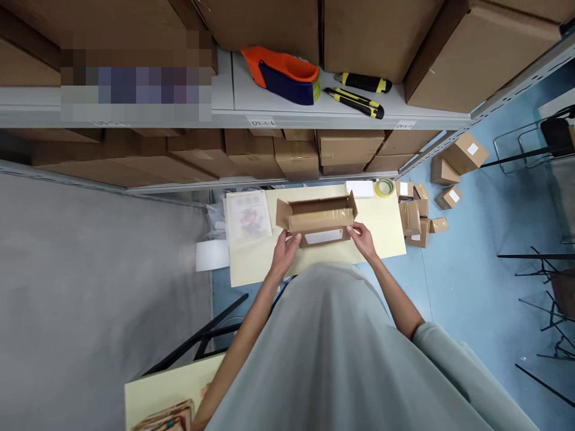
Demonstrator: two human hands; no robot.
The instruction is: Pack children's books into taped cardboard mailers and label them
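So, starting furthest out past the left hand (285,248), there's a clear plastic sleeve (249,215) with a printed picture in it. It lies flat on the table (251,266), well off to the side and not touching anything that's being held.

The left hand has its fingers curled around the near left corner of the box (318,215), with the thumb tucked at the bottom edge. The box is the main thing here. It's a small cardboard one, open on top with the end flaps sticking out. It sits straight ahead of the body, right between the two hands and just past the fingertips. Its long axis runs side to side, so each hand gets one end and neither is really closer than the other. There's a white label (323,236) on the side facing the person, between the two hands.

The right hand (362,236) has its fingertips closed on the near right corner, down low. I can't really tell how hard it's gripping.

Beyond the right hand, at the far edge of the table, there's a white pad (359,188) and a roll of tape (385,187). Further right, off the table, a bunch of little boxes (417,215) sit piled on the floor (471,269).
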